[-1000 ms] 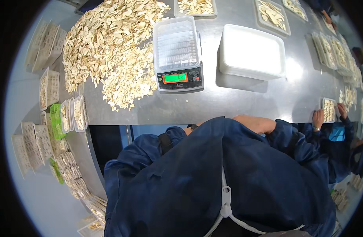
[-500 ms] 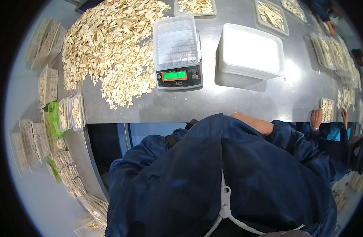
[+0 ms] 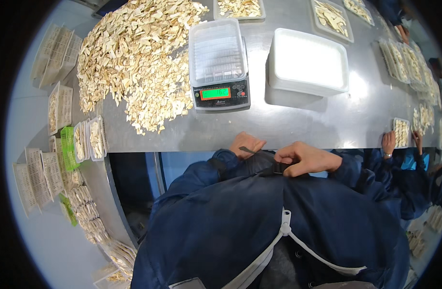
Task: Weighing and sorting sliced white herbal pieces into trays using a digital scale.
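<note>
- The right hand (image 3: 307, 160) is curled in front of the chest, thumb below the bent fingers; the fingertips meet a black strap (image 3: 278, 167), but I cannot tell whether they are clamped on it.
- The left hand (image 3: 247, 143) is half turned, its fingers close together, with a thin dark strip (image 3: 246, 150) crossing it (gripped or merely lying there, I cannot tell). The two hands are apart.
- The strap lies between the hands: just left of the right hand's fingertips, and to the right of and nearer the body than the left hand. The right hand is nearer. Its visible part runs roughly side to side, against the blue jacket (image 3: 221, 216).
- Beyond the hands, on the steel table (image 3: 216, 132), stand a scale (image 3: 223, 102) bearing clear trays (image 3: 216, 50) and, farther right, a white tray stack (image 3: 310, 60); pale slices (image 3: 129, 53) are heaped at the left.
</note>
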A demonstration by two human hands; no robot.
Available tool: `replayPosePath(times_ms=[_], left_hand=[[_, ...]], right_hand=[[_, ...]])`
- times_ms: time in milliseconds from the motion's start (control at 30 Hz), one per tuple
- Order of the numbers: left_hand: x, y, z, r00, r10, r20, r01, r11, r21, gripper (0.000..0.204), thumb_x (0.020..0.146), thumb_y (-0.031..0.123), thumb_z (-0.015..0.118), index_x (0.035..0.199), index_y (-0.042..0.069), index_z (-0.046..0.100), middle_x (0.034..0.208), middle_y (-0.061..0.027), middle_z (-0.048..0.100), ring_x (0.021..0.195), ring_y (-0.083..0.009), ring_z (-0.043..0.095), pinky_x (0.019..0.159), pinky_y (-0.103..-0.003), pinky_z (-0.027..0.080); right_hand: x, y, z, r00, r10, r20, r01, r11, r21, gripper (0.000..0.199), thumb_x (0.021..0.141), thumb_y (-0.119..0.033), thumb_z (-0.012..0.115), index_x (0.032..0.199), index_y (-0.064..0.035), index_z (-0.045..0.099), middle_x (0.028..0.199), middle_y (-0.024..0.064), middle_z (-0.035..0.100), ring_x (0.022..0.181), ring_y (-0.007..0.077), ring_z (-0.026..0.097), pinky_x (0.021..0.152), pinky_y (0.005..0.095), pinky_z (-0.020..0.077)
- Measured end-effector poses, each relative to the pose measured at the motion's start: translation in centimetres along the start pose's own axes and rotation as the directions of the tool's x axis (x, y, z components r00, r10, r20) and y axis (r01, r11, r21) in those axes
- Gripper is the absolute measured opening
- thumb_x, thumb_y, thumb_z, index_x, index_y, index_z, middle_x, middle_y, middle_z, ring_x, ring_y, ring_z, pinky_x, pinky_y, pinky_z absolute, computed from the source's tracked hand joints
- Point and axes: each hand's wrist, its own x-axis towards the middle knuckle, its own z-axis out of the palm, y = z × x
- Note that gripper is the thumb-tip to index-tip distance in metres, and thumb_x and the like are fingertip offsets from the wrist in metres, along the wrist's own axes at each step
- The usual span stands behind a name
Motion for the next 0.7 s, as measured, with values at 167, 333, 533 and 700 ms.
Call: replayPosePath(times_ms=[167, 333, 533, 700], left_hand=[[0.2, -0.4, -3.2, 0.997, -0.072, -0.016, 0.071, 0.995, -0.064, 0.028, 0.090, 0.028, 0.049, 0.082, 0.003, 0.060, 0.083, -0.0144, 0.059, 0.078, -0.0348, 0.054, 0.077, -0.042, 0.037], [-7.2, 1.2, -5.9, 0.793, -0.604, -0.079, 0.300, 0.499, -0.813, 0.022, 0.091, 0.020, 0.052, 0.093, -0.001, 0.058, 0.086, -0.0083, 0.059, 0.080, -0.0190, 0.056, 0.075, -0.031, 0.043], [-36.2, -1.1, 6.2, 0.594, -0.674, 0.440, 0.804, 0.472, -0.362, 0.024, 0.086, 0.024, 0.051, 0.087, 0.002, 0.061, 0.073, -0.0111, 0.063, 0.065, -0.0248, 0.058, 0.061, -0.036, 0.044], [-39.0, 7.5, 0.8, 0.419, -0.672, 0.611, 0.903, 0.240, -0.356, 0.024, 0.086, 0.024, 0.051, 0.087, 0.002, 0.062, 0.073, -0.0108, 0.063, 0.065, -0.0235, 0.058, 0.062, -0.036, 0.045]], right_hand=[[-0.8, 0.5, 0.0, 0.999, 0.019, -0.031, -0.019, 1.000, 0.021, 0.029, 0.081, -0.020, 0.058, 0.104, -0.0041, 0.062, 0.061, -0.0011, 0.044, 0.057, 0.0070, 0.040, 0.053, 0.0248, 0.0335], [0.1, 2.5, -3.1, 0.916, -0.042, -0.399, 0.059, 0.998, 0.031, 0.024, 0.088, -0.016, 0.052, 0.104, -0.0007, 0.061, 0.077, 0.0036, 0.058, 0.070, 0.0093, 0.052, 0.063, 0.0246, 0.0432], [-3.4, 3.6, -3.9, 0.966, 0.140, -0.216, -0.202, 0.932, -0.302, 0.017, 0.082, -0.012, 0.054, 0.089, 0.0003, 0.063, 0.069, 0.0077, 0.059, 0.063, 0.0126, 0.053, 0.061, 0.0264, 0.0443], [-4.1, 4.6, -2.9, 0.940, 0.335, 0.062, -0.271, 0.847, -0.457, 0.019, 0.075, -0.018, 0.058, 0.078, 0.0006, 0.064, 0.059, 0.0131, 0.054, 0.050, 0.0200, 0.046, 0.050, 0.0326, 0.0386]])
